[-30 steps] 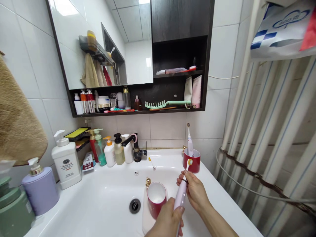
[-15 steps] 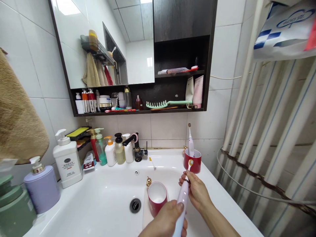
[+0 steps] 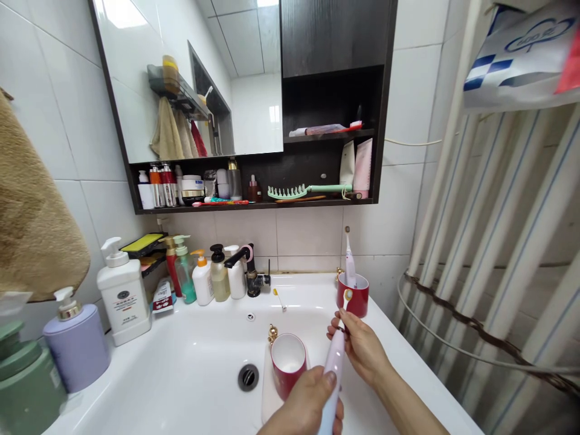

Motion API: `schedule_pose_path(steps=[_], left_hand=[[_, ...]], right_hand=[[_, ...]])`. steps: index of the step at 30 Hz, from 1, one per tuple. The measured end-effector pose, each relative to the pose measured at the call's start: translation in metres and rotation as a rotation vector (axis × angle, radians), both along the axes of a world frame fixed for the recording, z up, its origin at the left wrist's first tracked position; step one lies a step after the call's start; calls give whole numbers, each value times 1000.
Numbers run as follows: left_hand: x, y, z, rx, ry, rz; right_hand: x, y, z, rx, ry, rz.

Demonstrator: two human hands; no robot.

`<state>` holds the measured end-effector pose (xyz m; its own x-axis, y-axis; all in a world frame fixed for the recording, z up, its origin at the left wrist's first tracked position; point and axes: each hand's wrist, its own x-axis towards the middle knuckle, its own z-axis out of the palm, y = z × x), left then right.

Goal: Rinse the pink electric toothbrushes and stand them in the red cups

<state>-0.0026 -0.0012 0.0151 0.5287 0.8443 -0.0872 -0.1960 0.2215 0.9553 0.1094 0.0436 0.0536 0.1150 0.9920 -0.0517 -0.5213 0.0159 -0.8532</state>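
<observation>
Near the right edge of the sink point(image 3: 190, 362), a toothbrush handle point(image 3: 336, 353) is gripped in the left hand point(image 3: 304, 399), and a brush head point(image 3: 347, 296) at its top is pinched by the right hand point(image 3: 364, 343). At the back right corner, a second toothbrush point(image 3: 350, 269) is held by a red cup point(image 3: 359, 303).

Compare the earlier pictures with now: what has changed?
The brush head and right hand edged slightly left. Nothing was newly grasped or let go: the left hand still grips the toothbrush handle. The near red cup, far red cup and faucet stayed put.
</observation>
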Motion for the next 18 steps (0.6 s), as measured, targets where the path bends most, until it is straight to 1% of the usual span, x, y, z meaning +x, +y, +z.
schedule_pose_path(steps=[2, 5, 15, 18], left_hand=[[1, 0, 1, -8, -15, 6], [2, 0, 1, -31, -38, 8], [2, 2, -2, 1, -13, -2], [0, 0, -2, -8, 16, -17]], right_hand=[[3, -1, 2, -4, -44, 65], [6, -2, 3, -14, -76, 86], [-2, -1, 3, 4, -46, -58], [5, 4, 2, 9, -8, -97]])
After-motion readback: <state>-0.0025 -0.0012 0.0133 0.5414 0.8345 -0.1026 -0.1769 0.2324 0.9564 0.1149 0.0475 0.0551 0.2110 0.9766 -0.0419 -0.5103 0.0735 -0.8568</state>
